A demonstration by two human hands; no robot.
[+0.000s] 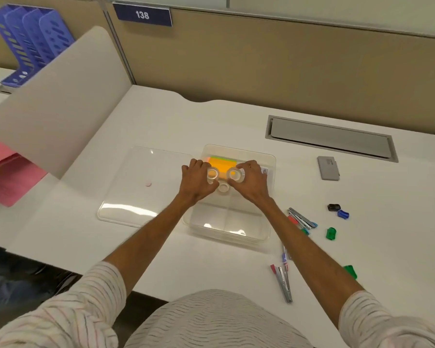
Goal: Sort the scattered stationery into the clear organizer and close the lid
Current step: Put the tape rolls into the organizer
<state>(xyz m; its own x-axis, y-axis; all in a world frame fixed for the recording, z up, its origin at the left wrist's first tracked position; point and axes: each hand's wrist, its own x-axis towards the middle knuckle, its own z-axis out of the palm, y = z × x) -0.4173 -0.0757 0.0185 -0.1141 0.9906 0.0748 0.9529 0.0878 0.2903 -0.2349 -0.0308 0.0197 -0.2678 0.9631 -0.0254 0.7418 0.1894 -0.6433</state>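
Observation:
The clear organizer (pixel 270 197) stands open on the white desk, and its clear lid (pixel 136 197) lies flat just left of it. Orange and green sticky notes (pixel 222 164) lie in a far compartment. Over the organizer's far half, my left hand (pixel 196 183) holds one clear tape roll (pixel 212 175). Beside it my right hand (pixel 251 180) holds another tape roll (pixel 234 174). A third roll (pixel 223 188) sits lower, between the two hands. The near compartments show nothing inside.
Right of the organizer lie several pens and staplers (pixel 302 220) (pixel 284 282), green clips (pixel 331 233) (pixel 350 271), a blue clip (pixel 343 214), a black clip (pixel 334 207) and a grey box (pixel 328 168). Pink folders (pixel 8 179) lie far left, a blue file rack (pixel 30 43) behind.

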